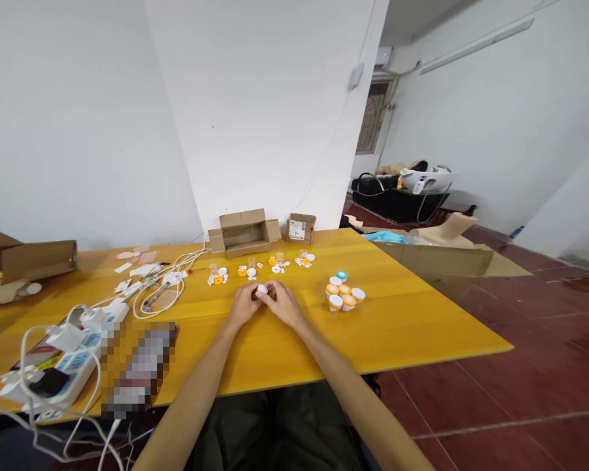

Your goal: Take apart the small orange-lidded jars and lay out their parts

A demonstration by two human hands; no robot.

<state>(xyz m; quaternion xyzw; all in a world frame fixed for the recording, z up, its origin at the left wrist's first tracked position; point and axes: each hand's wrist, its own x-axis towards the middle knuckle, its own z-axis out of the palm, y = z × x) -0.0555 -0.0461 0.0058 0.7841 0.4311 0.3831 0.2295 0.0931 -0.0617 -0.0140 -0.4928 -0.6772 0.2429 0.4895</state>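
Over the middle of the table, my left hand and my right hand meet with curled fingers around a small white round piece. Both thumbs press close to it, and its lower part is hidden by the fingers. Just beyond the hands lie groups of small parts: white discs, orange rings and clear cups. To the right of my right hand stands a cluster of small clear jars with white, orange and teal lids.
Two cardboard boxes, an open one and a smaller one, stand against the wall. On the left are a power strip with tangled white cables, a blurred-out phone and another carton. The table's edge runs along the right.
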